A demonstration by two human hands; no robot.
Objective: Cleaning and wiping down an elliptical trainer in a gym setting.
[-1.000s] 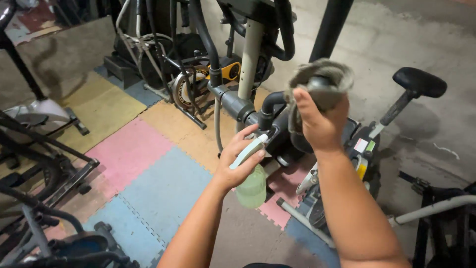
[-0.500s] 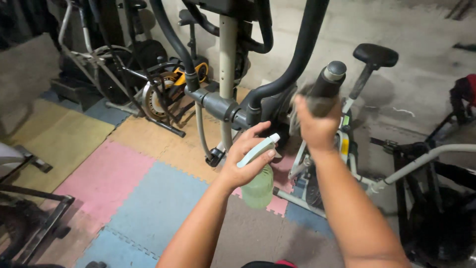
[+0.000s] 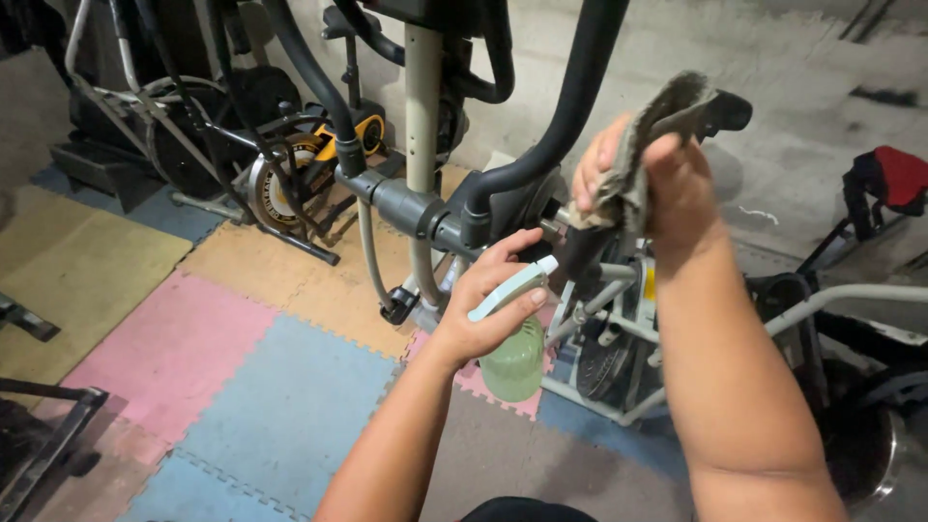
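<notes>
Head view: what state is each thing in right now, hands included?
Left hand: closed around the spray bottle's neck, finger on the trigger.
Spray bottle: upright, held off the floor.
Right hand: clamped on the rag.
Rag: bunched, wrapped over the handlebar.
Handlebar: bare below the rag.

I see a grey, crumpled cloth (image 3: 646,145) bunched around a dark handlebar (image 3: 580,242), and just below-left of it a pale green spray bottle (image 3: 514,360) hanging upright.
</notes>
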